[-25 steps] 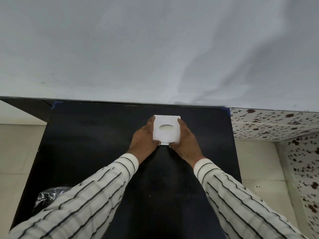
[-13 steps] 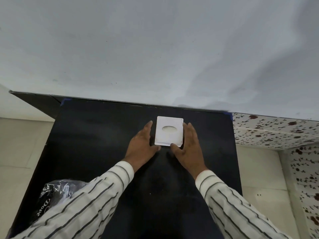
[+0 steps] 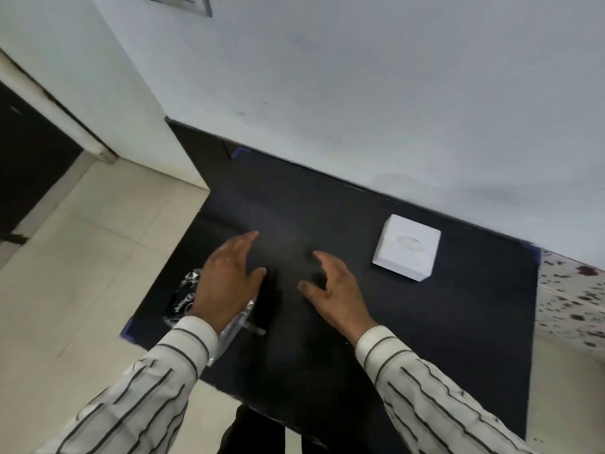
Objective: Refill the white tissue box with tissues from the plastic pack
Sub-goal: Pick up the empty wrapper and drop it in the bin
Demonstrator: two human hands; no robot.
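Note:
The white tissue box (image 3: 407, 252), square with an oval slot on top, stands alone on the black table (image 3: 458, 322) near the wall, at the right. The plastic pack (image 3: 186, 299), clear with dark print, lies at the table's left edge, mostly hidden under my left hand (image 3: 226, 283). That hand hovers over the pack with fingers spread and holds nothing. My right hand (image 3: 334, 290) is open above the table's middle, well left of the box, fingers curled loosely.
A white wall (image 3: 360, 93) runs right behind the table. Pale floor tiles (image 3: 82, 257) lie to the left, with a dark doorway (image 3: 29, 165) beyond. A speckled surface (image 3: 573, 299) adjoins the table's right side.
Both hands let go of the tissue box and drew back to the left toward the plastic pack. The view swung left, so the box now sits at the right.

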